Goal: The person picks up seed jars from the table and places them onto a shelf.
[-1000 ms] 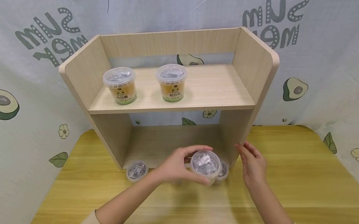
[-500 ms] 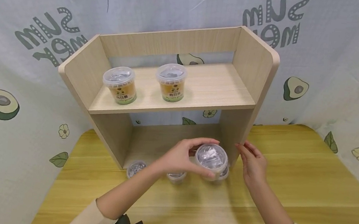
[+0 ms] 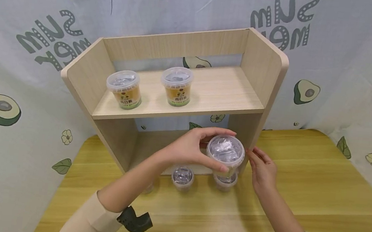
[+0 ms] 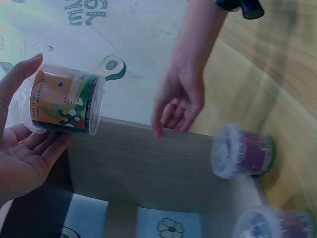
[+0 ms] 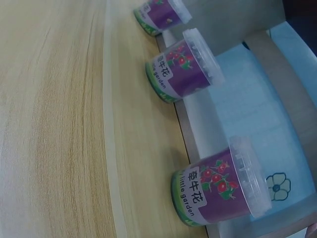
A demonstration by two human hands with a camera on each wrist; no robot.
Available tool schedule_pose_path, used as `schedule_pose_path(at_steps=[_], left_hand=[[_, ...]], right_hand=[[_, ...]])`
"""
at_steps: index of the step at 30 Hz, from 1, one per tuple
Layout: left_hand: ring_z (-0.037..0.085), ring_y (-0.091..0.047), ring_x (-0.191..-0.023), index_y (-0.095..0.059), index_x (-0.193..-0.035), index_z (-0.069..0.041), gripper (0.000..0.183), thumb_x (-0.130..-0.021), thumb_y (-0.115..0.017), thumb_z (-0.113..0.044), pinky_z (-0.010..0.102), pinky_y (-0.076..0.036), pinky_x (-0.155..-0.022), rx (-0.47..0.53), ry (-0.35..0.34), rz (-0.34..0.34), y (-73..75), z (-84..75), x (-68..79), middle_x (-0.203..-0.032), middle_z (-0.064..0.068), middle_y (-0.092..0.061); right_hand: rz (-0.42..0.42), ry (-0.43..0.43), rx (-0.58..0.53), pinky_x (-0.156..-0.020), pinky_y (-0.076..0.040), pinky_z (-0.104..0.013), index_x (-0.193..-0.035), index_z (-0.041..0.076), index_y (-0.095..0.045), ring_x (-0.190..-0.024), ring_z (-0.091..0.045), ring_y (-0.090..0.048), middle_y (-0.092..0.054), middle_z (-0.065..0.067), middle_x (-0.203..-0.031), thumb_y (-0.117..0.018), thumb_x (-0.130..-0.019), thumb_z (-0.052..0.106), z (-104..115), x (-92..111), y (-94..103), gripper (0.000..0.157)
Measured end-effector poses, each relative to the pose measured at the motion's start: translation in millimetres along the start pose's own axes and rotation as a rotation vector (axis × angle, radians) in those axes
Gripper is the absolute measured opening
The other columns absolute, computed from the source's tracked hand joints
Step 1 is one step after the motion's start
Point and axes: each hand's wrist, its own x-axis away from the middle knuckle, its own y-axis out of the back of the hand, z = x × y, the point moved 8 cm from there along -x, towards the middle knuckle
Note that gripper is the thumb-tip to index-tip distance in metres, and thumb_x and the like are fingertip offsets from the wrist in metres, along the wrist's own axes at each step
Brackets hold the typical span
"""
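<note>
My left hand (image 3: 191, 146) grips a lidded clear plastic cup (image 3: 226, 150), its thumb and fingers spread around the sides. The left wrist view shows an orange label on this cup (image 4: 64, 99); it is raised in front of the lower compartment. My right hand (image 3: 263, 171) pinches the front edge of the right side panel of a two-tier wooden shelf (image 3: 176, 47). Two orange-labelled cups, one at the left (image 3: 127, 94) and one near the middle (image 3: 178, 90), stand on the upper tier.
On the table along the shelf's front stand three purple-labelled cups: one nearest the right wrist camera (image 5: 218, 188), a middle one (image 5: 181, 67) and a far one (image 5: 161, 14). My left forearm mostly hides the leftmost in the head view. A patterned cloth (image 3: 23, 76) hangs behind.
My left hand has carried its cup up and to the right, closer to the right side panel, uncovering the cups below. My right hand has stayed at the panel edge.
</note>
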Motion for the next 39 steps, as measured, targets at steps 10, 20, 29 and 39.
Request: schedule_pose_path(at_steps=[10, 20, 29, 39], left_hand=[[0.008, -0.055, -0.107, -0.048, -0.133, -0.016, 0.07, -0.07, -0.079, -0.009, 0.024, -0.045, -0.092, 0.031, -0.067, -0.009, 24.9, -52.6, -26.4, -0.124, -0.004, -0.056], [0.009, -0.056, -0.105, -0.049, -0.132, -0.013, 0.067, -0.072, -0.077, -0.008, 0.025, -0.048, -0.087, 0.025, -0.096, -0.051, 37.9, -73.6, -42.3, -0.123, -0.003, -0.055], [0.011, -0.056, -0.102, -0.051, -0.131, -0.015, 0.064, -0.073, -0.077, -0.011, 0.023, -0.047, -0.087, 0.046, -0.055, -0.2, 61.5, -74.7, -59.5, -0.116, 0.001, -0.058], [0.009, -0.055, -0.102, -0.054, -0.128, -0.022, 0.062, -0.072, -0.079, -0.017, 0.021, -0.046, -0.086, 0.064, 0.033, -0.307, 76.7, -66.1, -71.9, -0.115, -0.005, -0.058]], right_hand=[[0.029, 0.017, 0.045, -0.08, -0.049, -0.014, -0.075, 0.012, -0.068, -0.08, -0.005, -0.062, -0.063, 0.003, -0.082, -0.066, -0.078, -0.008, 2, 3, -1.0, 0.02], [0.053, 0.001, 0.027, -0.082, -0.049, -0.015, -0.074, 0.011, -0.069, -0.081, -0.006, -0.064, -0.065, 0.004, -0.083, -0.066, -0.078, -0.008, 2, 2, 1.0, 0.02], [0.018, -0.029, 0.068, -0.083, -0.047, -0.012, -0.077, 0.012, -0.068, -0.085, -0.005, -0.061, -0.062, 0.005, -0.089, -0.068, -0.077, -0.006, 1, 4, 2.3, 0.017], [0.027, -0.023, 0.055, -0.082, -0.048, -0.014, -0.075, 0.011, -0.068, -0.083, -0.006, -0.062, -0.063, 0.004, -0.087, -0.068, -0.077, -0.008, 0, 2, 1.8, 0.019]])
